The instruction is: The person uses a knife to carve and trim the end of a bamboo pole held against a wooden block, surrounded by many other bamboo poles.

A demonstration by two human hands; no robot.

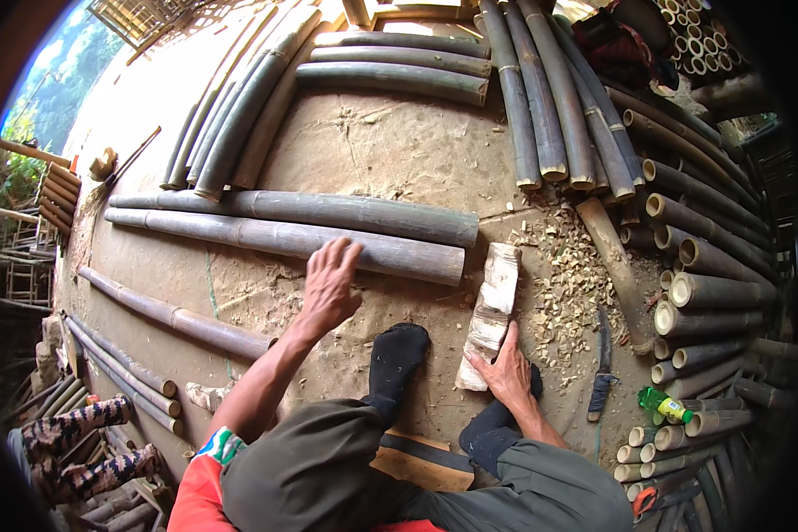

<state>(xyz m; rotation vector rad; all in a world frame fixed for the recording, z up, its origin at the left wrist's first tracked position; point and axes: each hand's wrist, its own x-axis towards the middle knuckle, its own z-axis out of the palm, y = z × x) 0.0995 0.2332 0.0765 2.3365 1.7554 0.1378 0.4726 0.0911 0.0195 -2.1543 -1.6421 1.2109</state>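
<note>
Two long dark bamboo poles lie side by side across the floor ahead of me. My left hand [331,285] reaches to the nearer bamboo pole [266,235], its fingers stretched out over the near side; whether they touch it I cannot tell. The farther bamboo pole [372,215] lies just behind. To the right rests a pale, rough-barked wooden block [495,288]. My right hand [508,371] grips the near end of this block, thumb and fingers on it. A knife with a wrapped handle [601,368] lies right of that hand.
Wood chips [563,293] are scattered beyond the block. Stacked bamboo [718,293] lines the right side, with a green bottle [665,406] on it. More poles [395,82] lie at the back. A single bamboo pole [173,315] lies at the left. A person's patterned trousers [84,443] show lower left.
</note>
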